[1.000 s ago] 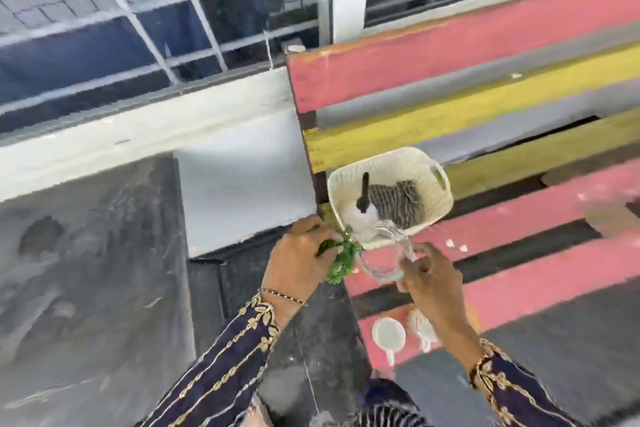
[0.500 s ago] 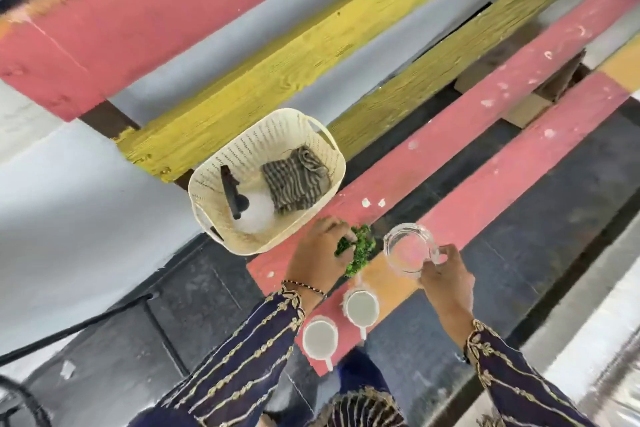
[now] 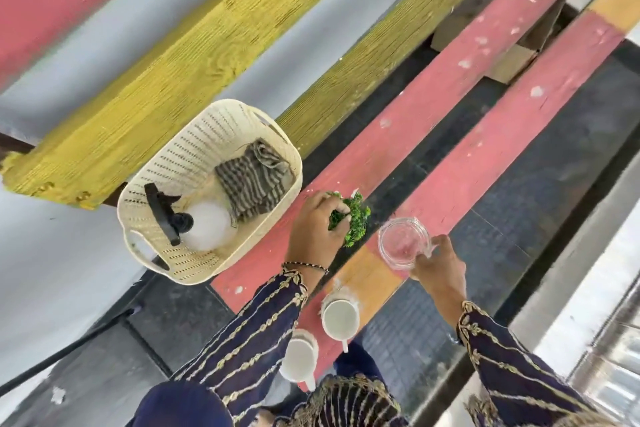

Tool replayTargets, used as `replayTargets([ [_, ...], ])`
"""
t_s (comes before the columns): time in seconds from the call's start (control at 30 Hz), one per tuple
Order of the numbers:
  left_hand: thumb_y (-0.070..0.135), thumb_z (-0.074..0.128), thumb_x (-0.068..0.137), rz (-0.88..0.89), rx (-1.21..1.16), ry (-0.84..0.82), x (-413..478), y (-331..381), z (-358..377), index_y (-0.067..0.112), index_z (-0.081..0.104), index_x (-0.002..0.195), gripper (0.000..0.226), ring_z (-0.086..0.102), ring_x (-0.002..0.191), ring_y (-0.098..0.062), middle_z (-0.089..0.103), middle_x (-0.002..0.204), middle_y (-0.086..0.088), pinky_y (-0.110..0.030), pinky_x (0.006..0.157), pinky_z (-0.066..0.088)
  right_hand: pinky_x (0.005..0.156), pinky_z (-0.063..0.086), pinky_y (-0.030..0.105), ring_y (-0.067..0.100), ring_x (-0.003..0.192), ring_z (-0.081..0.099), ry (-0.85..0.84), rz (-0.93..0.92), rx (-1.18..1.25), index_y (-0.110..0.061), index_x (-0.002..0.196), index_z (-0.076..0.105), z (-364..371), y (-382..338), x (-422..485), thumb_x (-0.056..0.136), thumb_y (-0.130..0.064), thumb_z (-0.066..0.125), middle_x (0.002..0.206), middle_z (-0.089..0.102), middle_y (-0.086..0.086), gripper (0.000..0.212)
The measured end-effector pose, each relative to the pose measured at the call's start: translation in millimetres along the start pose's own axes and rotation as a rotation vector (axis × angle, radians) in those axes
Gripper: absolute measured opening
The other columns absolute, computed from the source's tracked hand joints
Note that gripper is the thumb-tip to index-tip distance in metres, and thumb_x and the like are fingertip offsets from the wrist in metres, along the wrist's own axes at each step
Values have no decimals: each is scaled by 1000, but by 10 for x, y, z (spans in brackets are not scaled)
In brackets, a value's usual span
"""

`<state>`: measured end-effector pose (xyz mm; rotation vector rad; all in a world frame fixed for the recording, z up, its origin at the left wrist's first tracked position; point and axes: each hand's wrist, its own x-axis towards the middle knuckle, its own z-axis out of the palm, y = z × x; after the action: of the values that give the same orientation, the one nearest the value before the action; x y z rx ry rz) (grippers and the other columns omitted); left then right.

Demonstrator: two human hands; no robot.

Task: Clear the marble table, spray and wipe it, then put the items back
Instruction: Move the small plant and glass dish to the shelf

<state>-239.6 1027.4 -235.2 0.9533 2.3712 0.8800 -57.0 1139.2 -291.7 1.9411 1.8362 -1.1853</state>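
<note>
Over the bench point(image 3: 433, 87), left hand point(image 3: 313, 234) curled round half-hidden green plant point(image 3: 357, 218), right hand point(image 3: 438, 265) gripping glass jar point(image 3: 401, 243).

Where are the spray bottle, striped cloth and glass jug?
spray bottle point(image 3: 207, 230): head view, on its white body, beside the black trigger head.
striped cloth point(image 3: 254, 180): head view, on the middle of the folded fabric.
glass jug point(image 3: 401, 243): head view, on its clear base seen through the open mouth.
</note>
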Motion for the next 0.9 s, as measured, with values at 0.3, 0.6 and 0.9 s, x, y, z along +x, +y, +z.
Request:
replayTargets([
  [0.3, 8, 71, 79, 18, 17, 75, 374, 97, 82, 6, 67, 87, 9, 61, 91, -23, 62, 95, -8, -36, 83, 53, 87, 50, 36, 36, 101, 70, -84, -80, -110, -9, 124, 59, -220, -26, 123, 97, -17, 60, 107, 75, 18, 28],
  [0.6, 14, 70, 81, -4, 4, 73, 489, 59, 142, 10, 66, 98, 18, 60, 94, -21, 59, 103, -7, -38, 84, 54, 98, 51, 44, 34, 115, 62, -3, -205, -173, -5, 130, 56, -306, -140, 98, 95, -18, 64, 130, 64, 16, 38],
  [0.9, 25, 74, 75, 69, 103, 15, 346, 26, 71, 19, 60, 112, 40, 55, 107, -15, 54, 116, 1, -36, 78, 57, 92, 50, 46, 30, 124, 54, 120, -302, -197, -10, 129, 56, -243, -361, -113, 98, -21, 62, 133, 58, 10, 34],
])
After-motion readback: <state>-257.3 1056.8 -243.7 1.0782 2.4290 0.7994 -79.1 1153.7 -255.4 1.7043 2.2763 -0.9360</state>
